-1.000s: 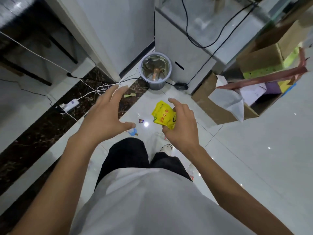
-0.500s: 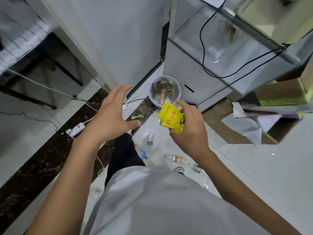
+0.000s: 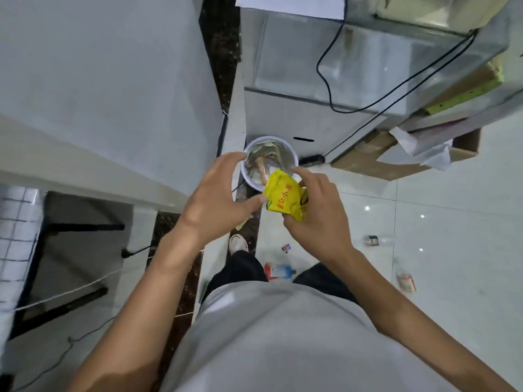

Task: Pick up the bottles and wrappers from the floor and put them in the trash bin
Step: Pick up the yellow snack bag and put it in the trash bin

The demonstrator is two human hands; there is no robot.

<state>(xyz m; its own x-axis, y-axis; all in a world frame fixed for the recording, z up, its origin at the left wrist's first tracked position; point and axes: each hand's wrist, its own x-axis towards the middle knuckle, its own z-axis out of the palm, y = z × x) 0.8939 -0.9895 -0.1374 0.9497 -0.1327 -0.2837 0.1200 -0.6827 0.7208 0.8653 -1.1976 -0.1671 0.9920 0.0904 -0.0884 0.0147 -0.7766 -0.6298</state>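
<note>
Above the trash bin (image 3: pixel 291 158), the right hand (image 3: pixel 317 219) holds a yellow wrapper (image 3: pixel 284 198), its fingers (image 3: pixel 307 176) and thumb clamped on the packet's lower and far edges. The wrapper hangs just over the near rim of the bin, which stands on the floor (image 3: pixel 452 250) against a grey cabinet (image 3: pixel 283 120). The left hand (image 3: pixel 218 199) is empty, fingers spread apart, its thumb tip touching or nearly touching the wrapper's left corner; which of the two cannot be told.

The step in hand looks like the drop: one wrapper carried to the bin and about to go in. The next move calls for carrying the packet a little further over the opening, then letting the right fingers part so it falls inside rather than catching on the rim. A light crumpled packet may drift, so releasing low and centred seems wise.

Counted: one bin, already holding some rubbish, among it what looks like an orange-brown bottle. One yellow wrapper in hand. On the floor behind the person, three bottles can be made out: a bottle with a red and blue label (image 3: pixel 278 271) between the legs, a clear bottle with a dark cap (image 3: pixel 379 240) further right, and a clear bottle with a red label (image 3: pixel 406 281) near it. One small colourful wrapper (image 3: pixel 286 247) lies by the shoe, and one pale scrap (image 3: pixel 243 223) shows under the left hand. So most of the task appears left to do.
</note>
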